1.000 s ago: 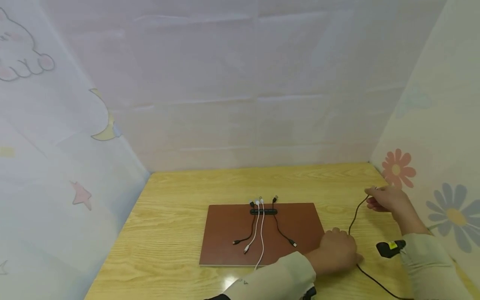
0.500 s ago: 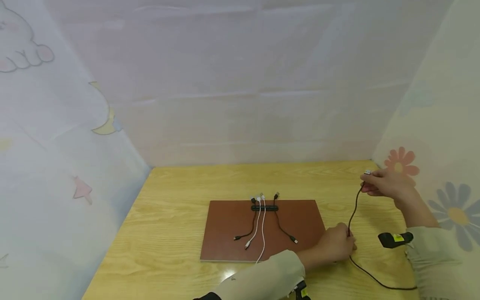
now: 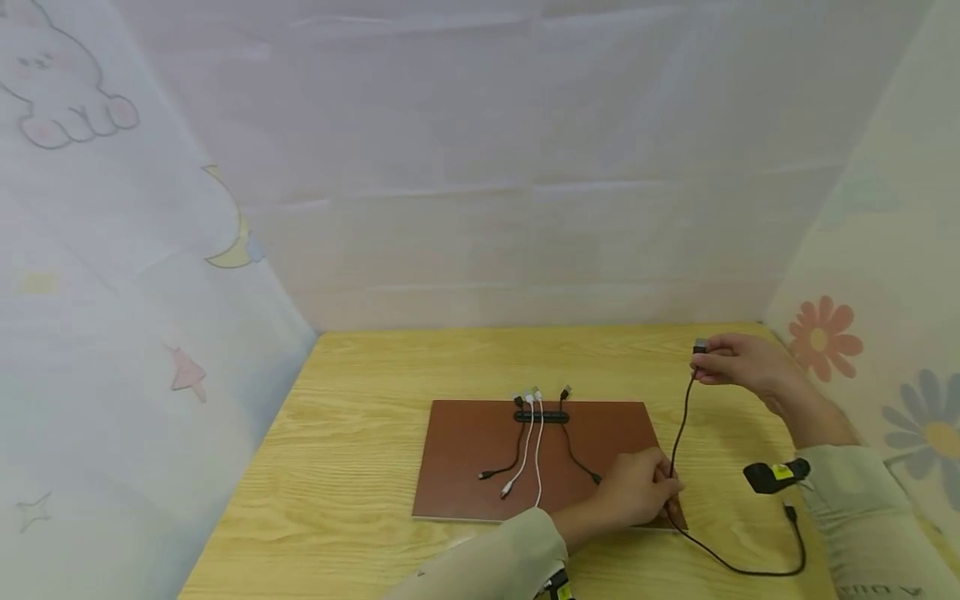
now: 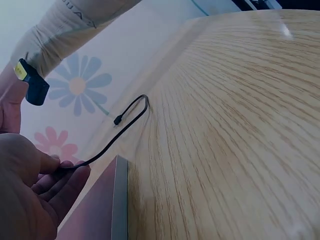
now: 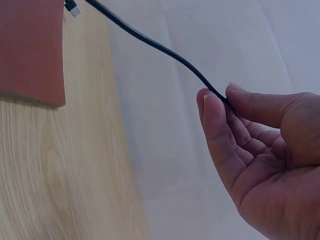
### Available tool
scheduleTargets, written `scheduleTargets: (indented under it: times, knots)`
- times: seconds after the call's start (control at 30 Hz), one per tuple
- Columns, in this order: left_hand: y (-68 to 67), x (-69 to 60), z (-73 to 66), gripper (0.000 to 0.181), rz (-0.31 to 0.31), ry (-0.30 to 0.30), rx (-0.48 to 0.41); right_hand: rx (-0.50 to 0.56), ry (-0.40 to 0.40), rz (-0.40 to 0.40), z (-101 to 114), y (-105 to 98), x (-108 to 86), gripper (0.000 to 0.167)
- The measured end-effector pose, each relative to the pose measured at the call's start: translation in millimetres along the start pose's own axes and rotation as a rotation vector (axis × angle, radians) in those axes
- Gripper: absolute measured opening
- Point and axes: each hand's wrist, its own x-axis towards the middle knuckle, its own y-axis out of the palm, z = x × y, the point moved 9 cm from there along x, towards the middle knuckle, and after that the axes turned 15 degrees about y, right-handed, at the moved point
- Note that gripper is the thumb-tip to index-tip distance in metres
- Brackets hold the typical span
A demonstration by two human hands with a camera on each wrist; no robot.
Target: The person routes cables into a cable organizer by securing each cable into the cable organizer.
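A black USB cable (image 3: 684, 417) runs between my two hands. High at the right, my right hand (image 3: 750, 367) pinches it just below its silver-tipped plug (image 3: 700, 344). My left hand (image 3: 633, 492) pinches the cable lower down, over the right front corner of a brown board (image 3: 465, 450). From there the cable trails to a black end plug (image 3: 790, 514) near my right sleeve. In the left wrist view the cable lies between my left thumb and fingers (image 4: 75, 185). The right wrist view shows the cable leaving my right thumb and fingertips (image 5: 215, 110).
On the board sits a black cable holder (image 3: 553, 417) near its back edge. Two white cables (image 3: 538, 454) and two black cables (image 3: 574, 454) run through it. The wooden table (image 3: 337, 467) meets a cloth backdrop (image 3: 420, 250) behind and at both sides.
My right hand has risen and moved left with the plug. The left hand has shifted left along with the cable, over the board's corner. The cable's far end has come into view.
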Motion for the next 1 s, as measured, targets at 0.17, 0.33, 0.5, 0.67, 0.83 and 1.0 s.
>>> scheduleTargets:
  times: [0.17, 0.33, 0.5, 0.67, 0.83, 1.0]
  knots:
    - [-9.4, -7.6, 4.1, 0.012, -0.029, -0.009, -0.012, 0.001, -0.037, -0.002, 9.3, 13.3, 5.9, 0.038]
    - [-21.5, -15.1, 4.9, 0.018, -0.038, -0.016, -0.015, -0.012, -0.044, 0.007, 19.1, 30.3, 14.2, 0.036]
    - [-33.2, -25.0, 12.0, 0.021, -0.052, -0.043, -0.066, -0.022, -0.046, 0.021, 24.2, 46.6, 27.4, 0.036]
    - [-41.2, -34.5, 23.0, 0.02, -0.064, -0.064, -0.048, -0.034, -0.051, 0.032, 24.8, 62.5, 37.6, 0.037]
    - [-49.1, -44.8, 31.9, 0.02, -0.073, -0.073, -0.041, -0.046, -0.061, 0.06, 29.3, 80.2, 44.4, 0.037]
    - [-61.0, -56.3, 39.4, 0.021, -0.077, -0.052, 0.07, -0.072, -0.076, 0.078, 37.7, 99.7, 53.9, 0.042]
